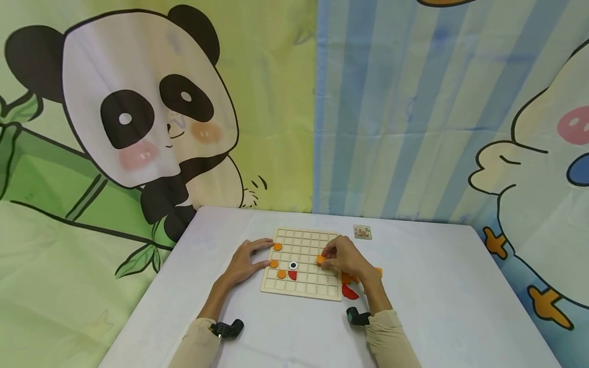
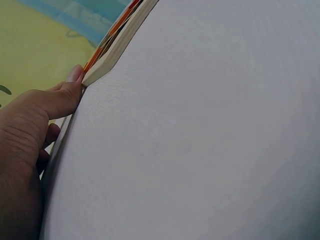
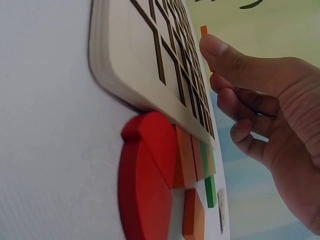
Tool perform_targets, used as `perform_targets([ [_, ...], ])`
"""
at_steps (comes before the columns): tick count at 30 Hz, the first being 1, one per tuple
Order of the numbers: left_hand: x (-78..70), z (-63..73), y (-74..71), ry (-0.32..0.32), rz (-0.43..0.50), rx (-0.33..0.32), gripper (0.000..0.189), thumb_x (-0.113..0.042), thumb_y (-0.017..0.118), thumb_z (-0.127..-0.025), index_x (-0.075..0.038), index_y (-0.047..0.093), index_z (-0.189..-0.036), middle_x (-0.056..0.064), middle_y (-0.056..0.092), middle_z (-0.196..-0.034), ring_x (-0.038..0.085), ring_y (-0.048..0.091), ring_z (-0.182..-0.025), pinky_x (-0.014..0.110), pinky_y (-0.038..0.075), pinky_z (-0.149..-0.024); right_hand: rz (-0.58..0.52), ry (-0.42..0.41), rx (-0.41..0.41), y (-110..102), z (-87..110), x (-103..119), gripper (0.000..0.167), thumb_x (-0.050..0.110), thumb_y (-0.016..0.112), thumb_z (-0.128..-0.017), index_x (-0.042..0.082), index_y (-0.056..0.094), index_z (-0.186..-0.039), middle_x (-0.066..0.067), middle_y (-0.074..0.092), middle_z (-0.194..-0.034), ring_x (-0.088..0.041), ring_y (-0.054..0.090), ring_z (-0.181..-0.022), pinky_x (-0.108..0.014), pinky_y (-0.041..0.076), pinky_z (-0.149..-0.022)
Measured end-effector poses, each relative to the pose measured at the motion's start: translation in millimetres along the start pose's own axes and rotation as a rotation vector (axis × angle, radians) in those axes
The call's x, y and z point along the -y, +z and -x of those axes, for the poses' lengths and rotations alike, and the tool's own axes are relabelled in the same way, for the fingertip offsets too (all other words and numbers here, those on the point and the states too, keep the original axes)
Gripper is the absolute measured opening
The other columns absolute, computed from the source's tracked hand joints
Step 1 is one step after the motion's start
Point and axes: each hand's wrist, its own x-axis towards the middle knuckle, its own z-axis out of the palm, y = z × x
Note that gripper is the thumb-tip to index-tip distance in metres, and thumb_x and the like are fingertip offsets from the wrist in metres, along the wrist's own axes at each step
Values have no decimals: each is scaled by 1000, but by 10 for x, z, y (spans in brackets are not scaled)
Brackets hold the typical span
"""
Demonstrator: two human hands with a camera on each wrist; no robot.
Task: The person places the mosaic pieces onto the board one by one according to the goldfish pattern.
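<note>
A wooden grid board (image 1: 317, 289) lies on the table. My left hand (image 1: 243, 263) rests against its left edge, thumb and fingers spread apart and touching the rim; the left wrist view shows the thumb of that hand (image 2: 60, 100) at the board's side (image 2: 117, 52). My right hand (image 1: 345, 255) pinches an orange block (image 1: 320, 259) over the board's right half. In the right wrist view that orange block (image 3: 204, 31) shows only as a thin edge beyond the thumb. Orange round pieces (image 1: 281, 274), a red quarter-round piece (image 1: 292, 275) and a black-and-white eye piece (image 1: 293, 266) sit in the left squares.
Right of the board, partly under my right forearm, lie red pieces (image 1: 349, 292) and orange blocks (image 1: 346, 278). Green blocks (image 3: 210, 191) show there in the right wrist view. A small patterned card (image 1: 362, 232) lies behind, at the board's upper right. Printed curtains (image 1: 276, 102) hang behind the table.
</note>
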Motion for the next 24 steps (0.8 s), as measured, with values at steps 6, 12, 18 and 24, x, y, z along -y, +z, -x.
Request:
perform_targets([
  [6, -10, -5, 0, 7, 7, -1, 57, -28, 88, -93, -19, 71, -147, 0, 67, -156, 28, 62, -145, 51, 42, -111, -3, 14, 15, 42, -62, 4, 17, 10, 94, -85, 5, 84, -96, 0, 77, -84, -9, 66, -73, -25, 57, -71],
  [12, 6, -23, 19, 14, 21, -1, 58, -28, 88, -93, -17, 70, -147, 3, 66, -157, 32, 59, -149, 61, 33, -124, 5, -4, 22, 75, -135, 7, 16, 10, 95, -84, 5, 83, -94, -1, 75, -82, -9, 64, -71, -26, 57, -69],
  [18, 5, -29, 22, 0, 27, 6, 58, -28, 88, -93, -19, 70, -148, 2, 66, -157, 32, 58, -150, 62, 31, -126, -12, -14, 33, 147, -209, -13, 16, 9, 95, -83, 3, 83, -93, -4, 76, -80, -8, 65, -69, -24, 56, -68],
  [24, 2, -8, 15, -6, 10, -5, 57, -28, 89, -93, -20, 71, -147, 1, 66, -156, 30, 60, -147, 56, 39, -116, -40, -15, 47, 184, -254, 19, 15, 8, 94, -85, 4, 84, -94, -3, 77, -82, -9, 66, -69, -26, 58, -68],
])
